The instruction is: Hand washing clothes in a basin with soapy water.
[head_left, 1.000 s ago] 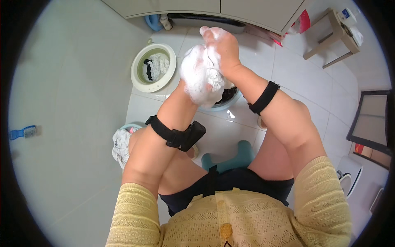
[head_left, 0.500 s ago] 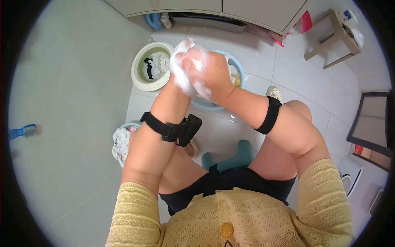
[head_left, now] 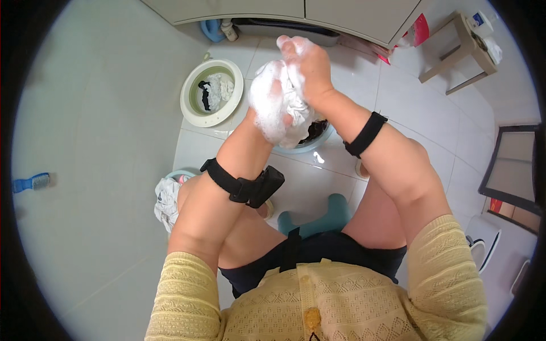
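Pale floor tiles (head_left: 102,113) spread under the seated person, with cabinet doors along the far wall. Both hands were raised in front, pressed together around a soapy white cloth (head_left: 293,111). The left hand (head_left: 267,102), thick with foam, had its fingers clenched on the cloth's left side, while the right hand (head_left: 304,65) gripped it from above and the right, fingers curled into the fabric. Directly below the cloth sat a light blue basin (head_left: 310,145) holding dark laundry. To its left stood a round white basin (head_left: 211,94) with white and black garments inside. A crumpled white garment (head_left: 166,196) lay beside the left knee, and a blue scrub brush (head_left: 31,183) lay well apart on the floor at far left.
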`<action>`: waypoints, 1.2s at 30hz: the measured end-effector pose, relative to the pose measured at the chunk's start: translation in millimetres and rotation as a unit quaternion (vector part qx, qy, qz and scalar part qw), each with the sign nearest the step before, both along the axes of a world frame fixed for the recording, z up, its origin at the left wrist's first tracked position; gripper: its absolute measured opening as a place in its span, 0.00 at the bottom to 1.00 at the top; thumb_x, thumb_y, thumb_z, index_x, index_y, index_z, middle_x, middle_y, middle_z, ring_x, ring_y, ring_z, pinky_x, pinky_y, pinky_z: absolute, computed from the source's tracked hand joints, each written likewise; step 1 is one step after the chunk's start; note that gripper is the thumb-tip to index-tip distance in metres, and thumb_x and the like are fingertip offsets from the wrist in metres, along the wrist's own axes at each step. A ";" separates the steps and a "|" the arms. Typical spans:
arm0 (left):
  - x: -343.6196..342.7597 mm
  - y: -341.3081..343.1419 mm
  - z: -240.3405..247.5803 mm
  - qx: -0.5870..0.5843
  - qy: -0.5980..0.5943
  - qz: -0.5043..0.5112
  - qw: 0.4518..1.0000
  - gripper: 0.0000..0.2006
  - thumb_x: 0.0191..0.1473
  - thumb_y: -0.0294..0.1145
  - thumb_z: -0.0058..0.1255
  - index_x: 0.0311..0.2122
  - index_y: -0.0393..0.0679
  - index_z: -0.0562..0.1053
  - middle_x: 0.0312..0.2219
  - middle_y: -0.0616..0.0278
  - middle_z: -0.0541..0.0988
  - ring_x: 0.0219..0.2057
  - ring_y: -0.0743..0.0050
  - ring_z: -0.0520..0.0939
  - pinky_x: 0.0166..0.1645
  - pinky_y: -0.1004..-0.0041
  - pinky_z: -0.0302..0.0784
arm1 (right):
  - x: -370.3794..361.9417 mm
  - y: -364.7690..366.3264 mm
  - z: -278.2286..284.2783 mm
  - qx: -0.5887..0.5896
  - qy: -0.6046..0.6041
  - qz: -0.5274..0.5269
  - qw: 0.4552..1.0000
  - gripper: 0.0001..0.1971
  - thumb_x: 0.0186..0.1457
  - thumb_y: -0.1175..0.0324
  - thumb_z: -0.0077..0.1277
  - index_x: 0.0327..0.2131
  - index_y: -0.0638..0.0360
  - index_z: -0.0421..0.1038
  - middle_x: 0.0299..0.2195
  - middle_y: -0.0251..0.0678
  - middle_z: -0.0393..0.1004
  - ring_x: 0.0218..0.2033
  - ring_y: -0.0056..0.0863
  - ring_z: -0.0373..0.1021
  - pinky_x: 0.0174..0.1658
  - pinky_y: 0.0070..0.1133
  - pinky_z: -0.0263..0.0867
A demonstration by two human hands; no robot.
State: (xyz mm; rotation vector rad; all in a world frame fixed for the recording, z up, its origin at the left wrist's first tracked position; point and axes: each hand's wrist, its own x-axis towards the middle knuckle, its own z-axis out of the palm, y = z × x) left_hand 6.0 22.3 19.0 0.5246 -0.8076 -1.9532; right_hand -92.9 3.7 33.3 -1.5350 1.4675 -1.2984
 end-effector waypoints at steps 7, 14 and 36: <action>11.8 -10.1 -5.2 0.081 0.202 -0.132 0.967 0.08 0.50 0.37 0.33 0.26 0.48 0.65 0.23 0.68 0.70 0.28 0.72 0.71 0.32 0.72 0.68 | 10.8 23.3 0.5 -0.106 0.091 0.045 0.989 0.09 0.42 0.63 0.48 0.24 0.58 0.68 0.20 0.39 0.70 0.21 0.29 0.68 0.26 0.24 0.62; 20.9 -11.4 -7.8 0.121 0.201 -0.152 0.960 0.13 0.52 0.41 0.32 0.33 0.45 0.66 0.30 0.62 0.71 0.30 0.67 0.72 0.38 0.67 0.68 | 19.7 28.2 -6.5 -0.104 0.065 0.030 0.992 0.07 0.41 0.65 0.47 0.22 0.57 0.67 0.18 0.40 0.69 0.20 0.31 0.67 0.26 0.23 0.62; 25.4 -24.1 -19.3 0.084 0.236 -0.183 0.951 0.14 0.50 0.39 0.33 0.33 0.42 0.68 0.29 0.62 0.73 0.35 0.64 0.72 0.44 0.66 0.66 | 19.7 36.4 2.2 -0.145 0.163 0.093 0.971 0.11 0.48 0.62 0.39 0.28 0.57 0.68 0.23 0.44 0.69 0.22 0.41 0.65 0.26 0.27 0.61</action>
